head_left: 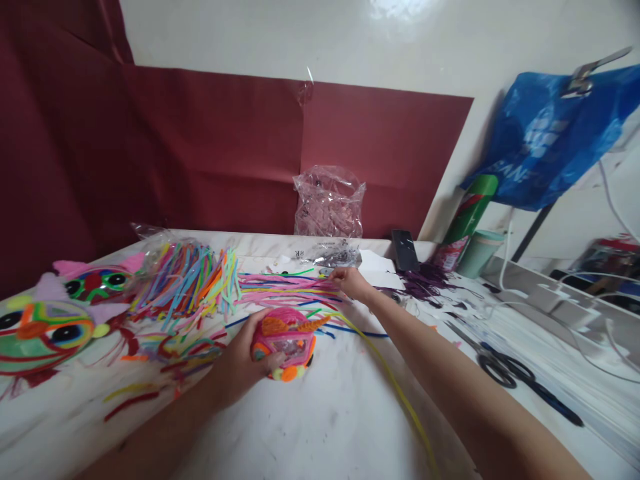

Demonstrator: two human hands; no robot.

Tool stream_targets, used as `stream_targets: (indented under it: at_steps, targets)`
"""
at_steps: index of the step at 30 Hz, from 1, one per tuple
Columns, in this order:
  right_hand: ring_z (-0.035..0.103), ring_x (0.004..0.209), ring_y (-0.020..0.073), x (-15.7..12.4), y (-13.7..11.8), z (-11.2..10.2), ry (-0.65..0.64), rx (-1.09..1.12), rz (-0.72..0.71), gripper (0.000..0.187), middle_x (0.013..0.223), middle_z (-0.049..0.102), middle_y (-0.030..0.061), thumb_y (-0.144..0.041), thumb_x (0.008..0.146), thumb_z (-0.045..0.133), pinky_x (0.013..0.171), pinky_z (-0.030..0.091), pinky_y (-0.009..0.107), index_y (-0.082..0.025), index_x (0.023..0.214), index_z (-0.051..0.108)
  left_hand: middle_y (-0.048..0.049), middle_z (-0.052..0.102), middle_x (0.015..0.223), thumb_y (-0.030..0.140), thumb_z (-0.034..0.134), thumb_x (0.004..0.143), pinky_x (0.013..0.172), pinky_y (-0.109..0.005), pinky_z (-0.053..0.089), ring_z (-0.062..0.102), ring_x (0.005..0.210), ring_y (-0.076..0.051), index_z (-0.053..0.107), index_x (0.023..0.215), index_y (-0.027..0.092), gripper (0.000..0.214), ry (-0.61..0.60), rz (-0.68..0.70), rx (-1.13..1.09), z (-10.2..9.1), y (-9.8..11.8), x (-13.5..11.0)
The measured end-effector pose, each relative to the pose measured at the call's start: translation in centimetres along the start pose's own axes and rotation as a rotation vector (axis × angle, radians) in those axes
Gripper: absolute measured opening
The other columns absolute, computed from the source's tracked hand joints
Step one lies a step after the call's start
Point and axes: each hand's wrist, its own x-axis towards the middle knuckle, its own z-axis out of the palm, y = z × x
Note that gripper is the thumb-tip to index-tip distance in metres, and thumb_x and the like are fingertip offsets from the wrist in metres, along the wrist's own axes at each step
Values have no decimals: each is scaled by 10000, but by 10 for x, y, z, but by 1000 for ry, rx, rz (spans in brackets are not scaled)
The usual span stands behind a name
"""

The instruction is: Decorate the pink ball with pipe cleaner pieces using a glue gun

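Note:
My left hand (250, 357) is wrapped round a small rounded craft piece (286, 347) covered in pink pipe cleaner, with orange tufts on top and orange and yellow bits low down. Part of it shows clear plastic. Farther back, my right hand (353, 283) reaches over the ends of a spread row of pink, yellow and blue pipe cleaners (285, 285). Its fingertips are pinched together; what they hold, if anything, is too small to tell. Between my arms a long yellow pipe cleaner (395, 380) runs toward the table's front.
Bundled coloured pipe cleaners (185, 280) lie left, near finished owl-like faces (47, 330). Scissors (500, 367) and a dark-handled tool (553, 400) are at right. Behind stand a phone (405, 251), purple strands (427, 280), a green can (470, 210) and a clear plastic bag (330, 203).

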Motion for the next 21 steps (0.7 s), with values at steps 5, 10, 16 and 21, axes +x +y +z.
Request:
stream_targets:
  at_steps: [5, 10, 16, 21]
  targets:
    - [607, 963, 200, -7, -15, 13, -144, -106, -82, 265, 1172, 592, 71, -310, 910, 553, 807, 524, 386, -173, 1135, 584, -131, 570, 1278, 354, 664, 700, 972, -425, 439, 538, 1159, -297, 376, 1311, 176, 699, 15, 9, -3, 0, 0, 0]
    - [602, 978, 200, -7, -23, 22, -127, -204, -51, 262, 1185, 585, 73, -312, 916, 544, 823, 518, 391, -184, 1142, 580, -119, 574, 1278, 332, 672, 716, 963, -418, 455, 564, 1136, -283, 373, 1323, 200, 689, 14, 37, -10, 0, -3, -1]
    - [604, 976, 214, -2, -18, 14, -93, -237, 9, 278, 1177, 588, 66, -322, 911, 550, 816, 522, 394, -172, 1143, 581, -113, 561, 1286, 331, 651, 737, 966, -406, 458, 559, 1142, -279, 348, 1337, 208, 682, 10, 37, 14, 0, -5, 1]
    - [603, 977, 208, -3, -12, 3, -59, -233, 39, 272, 1180, 586, 69, -320, 915, 544, 821, 520, 395, -176, 1144, 579, -106, 536, 1307, 295, 656, 711, 991, -412, 439, 538, 1170, -292, 361, 1335, 217, 694, 16, 93, 154, 1, -6, -1]
